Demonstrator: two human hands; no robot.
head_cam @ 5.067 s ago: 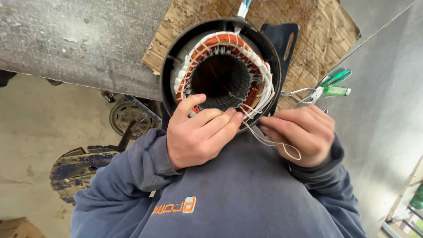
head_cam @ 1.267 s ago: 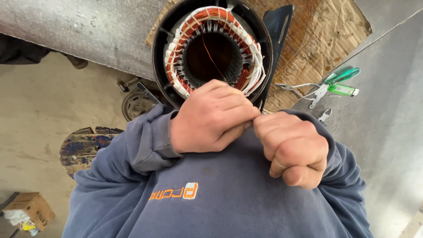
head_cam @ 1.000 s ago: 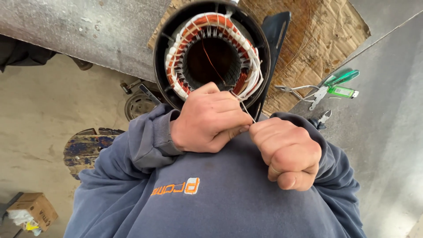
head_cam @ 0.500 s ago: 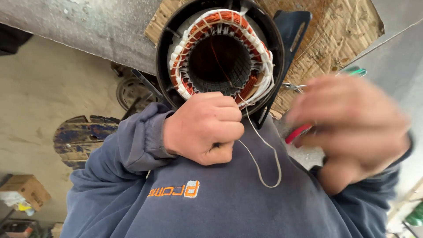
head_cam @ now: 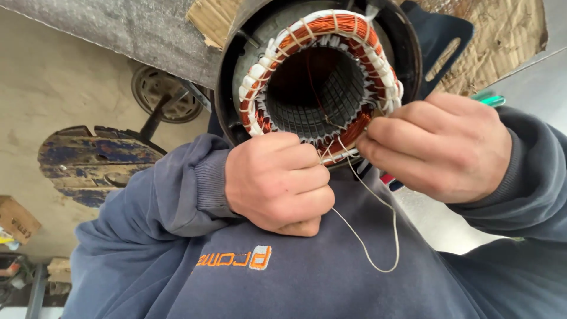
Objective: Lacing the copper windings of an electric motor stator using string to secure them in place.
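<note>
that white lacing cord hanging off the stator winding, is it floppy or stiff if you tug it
Probably floppy: the lacing cord sags in a loose loop below the left hand and right hand. Likely light and thin, so slippery to pinch. The stator looks heavy, unlikely to shift.

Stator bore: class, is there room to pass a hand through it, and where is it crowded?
The dark bore inside the copper winding ring is open, bordered by white lacing. The near rim is crowded: left hand and right hand pinch there, with the cord looping below. Grey bench left of the housing is bare.
</note>
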